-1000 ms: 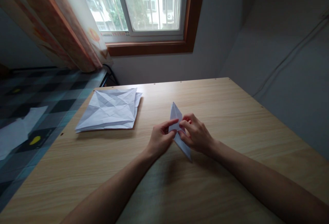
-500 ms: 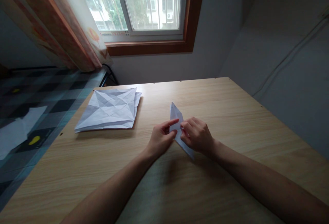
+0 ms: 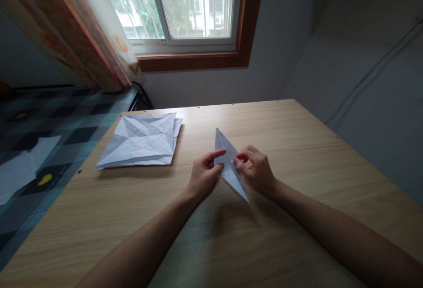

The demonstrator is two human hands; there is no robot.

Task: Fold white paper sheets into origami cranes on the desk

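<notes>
A folded sheet of white paper [image 3: 231, 174], long and pointed at both ends, is held between my hands just above the table. My left hand [image 3: 205, 171] grips its left edge, the thumb and index finger lying over the near face. On the opposite edge, my right hand [image 3: 256, 168] pinches the paper near its middle, the other fingers curled. One tip points up and away, the other down towards me. The fingers behind the paper are hidden.
Creased white sheets [image 3: 142, 140] lie stacked at the table's back left. The wooden table [image 3: 313, 160] stands below a window [image 3: 194, 6]. On the left, a checked bed cover [image 3: 82, 120] carries more white paper [image 3: 20, 173].
The folded paper has turned to face me more and shows more of its surface. My right hand has shifted its hold, its fingers now pinching the edge. My left hand moved slightly left.
</notes>
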